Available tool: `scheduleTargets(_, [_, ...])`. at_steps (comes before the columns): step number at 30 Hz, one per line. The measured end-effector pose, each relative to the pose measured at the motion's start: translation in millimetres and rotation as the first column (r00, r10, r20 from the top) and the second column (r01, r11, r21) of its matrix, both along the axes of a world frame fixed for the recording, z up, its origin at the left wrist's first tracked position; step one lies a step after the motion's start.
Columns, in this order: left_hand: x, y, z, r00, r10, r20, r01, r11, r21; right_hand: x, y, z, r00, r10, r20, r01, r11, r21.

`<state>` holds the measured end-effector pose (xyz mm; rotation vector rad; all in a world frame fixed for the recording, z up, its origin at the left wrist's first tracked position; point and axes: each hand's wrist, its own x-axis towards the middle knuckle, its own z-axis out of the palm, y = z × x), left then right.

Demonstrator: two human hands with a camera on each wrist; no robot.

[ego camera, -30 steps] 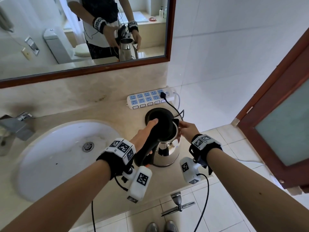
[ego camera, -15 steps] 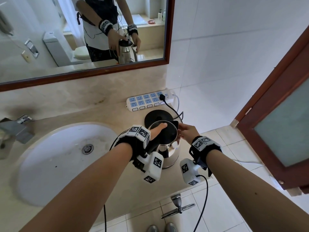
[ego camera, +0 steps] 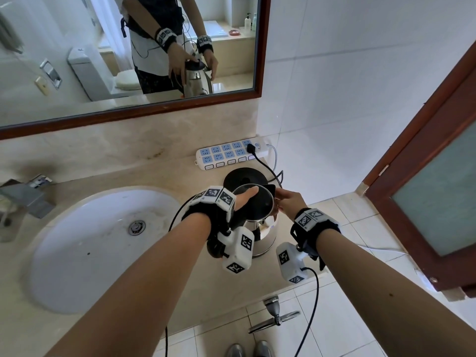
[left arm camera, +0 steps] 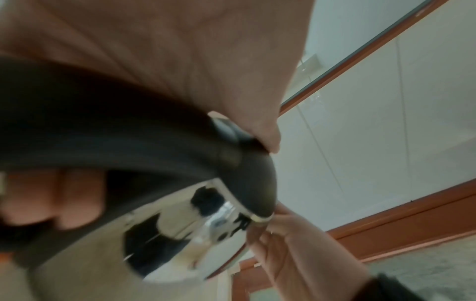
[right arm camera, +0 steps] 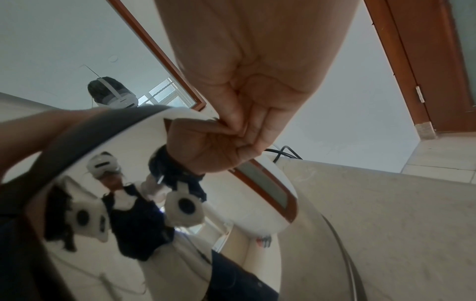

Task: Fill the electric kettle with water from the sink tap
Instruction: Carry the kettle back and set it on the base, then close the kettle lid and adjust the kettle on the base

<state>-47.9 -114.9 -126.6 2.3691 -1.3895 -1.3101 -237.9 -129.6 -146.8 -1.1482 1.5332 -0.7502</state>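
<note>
From my head camera, I have the kettle (ego camera: 260,228) lifted off its black base (ego camera: 244,177), which sits just behind it on the worktop (ego camera: 159,176) near the power strip (ego camera: 226,154). My left hand (ego camera: 242,202) is wrapped around the handle with the thumb laid across the lid; my right hand (ego camera: 288,202) touches the rim on the spout side. The sink (ego camera: 77,240) lies to my left, and the tap (ego camera: 24,198) stands at its far left edge, well apart from the kettle. So I judge the carry runs leftward, led by my left hand.

From my left wrist, my fingers (left arm camera: 74,193) curl under the dark handle and the thumb presses on top; the kettle's shiny wall sits just below, lid down.

From my right wrist, my fingertips (right arm camera: 239,122) pinch at the kettle's upper rim (right arm camera: 180,111). Whether they grip the lid edge or the spout, I cannot tell.
</note>
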Motion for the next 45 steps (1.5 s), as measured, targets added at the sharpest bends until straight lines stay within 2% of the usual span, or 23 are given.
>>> scheduleTargets(1, [4.1, -2.0, -9.0, 0.996, 0.047, -0.072, -0.046, 0.999, 0.013, 0.0, 0.2, 0.6, 1.000, -0.001, -0.008, 0.001, 1.000, -0.002])
scheduleTargets(2, [2.8, 9.2, -2.2, 0.989, 0.067, -0.129, -0.066, 0.998, 0.014, 0.1, 0.2, 0.4, 1.000, 0.000, -0.015, 0.000, 1.000, -0.005])
scheduleTargets(4, [1.6, 49.3, 32.6, 0.953, 0.173, -0.249, -0.171, 0.985, 0.033, 0.0, -0.7, 0.2, 1.000, 0.003, -0.030, -0.004, 1.000, -0.010])
scheduleTargets(6, [2.1, 65.5, 24.9, 0.929, 0.180, -0.322, -0.203, 0.978, -0.040, 0.8, -1.8, 0.8, 0.999, -0.007, -0.039, 0.007, 1.000, -0.010])
scheduleTargets(9, [3.5, 77.0, 9.9, 0.935, 0.172, -0.310, -0.244, 0.946, -0.212, 3.4, -2.2, 2.8, 0.998, -0.015, -0.060, 0.015, 1.000, -0.008])
scheduleTargets(19, [-8.5, 73.8, 9.3, 0.859, 0.293, -0.419, -0.439, 0.843, -0.310, 8.7, 3.6, 6.0, 0.992, -0.098, -0.077, 0.096, 0.995, -0.022])
scheduleTargets(29, [-10.5, 73.3, 13.5, 0.854, 0.249, -0.458, -0.466, 0.757, -0.457, 14.0, 6.0, 14.8, 0.986, -0.160, -0.057, 0.158, 0.987, -0.029])
scheduleTargets(37, [-10.8, 53.2, 44.0, 0.838, 0.217, -0.500, -0.493, 0.695, -0.524, 20.5, -31.5, 50.9, 0.989, -0.146, -0.032, 0.142, 0.985, -0.096])
scheduleTargets(40, [-13.5, 32.8, 54.2, 0.832, 0.235, -0.503, -0.517, 0.660, -0.546, 23.2, -54.2, 67.3, 0.990, -0.143, -0.013, 0.140, 0.982, -0.128])
scheduleTargets(45, [-21.5, -1.3, 56.8, 0.807, 0.280, -0.520, -0.560, 0.645, -0.520, 24.3, -93.9, 75.7, 0.994, -0.111, 0.008, 0.111, 0.986, -0.127])
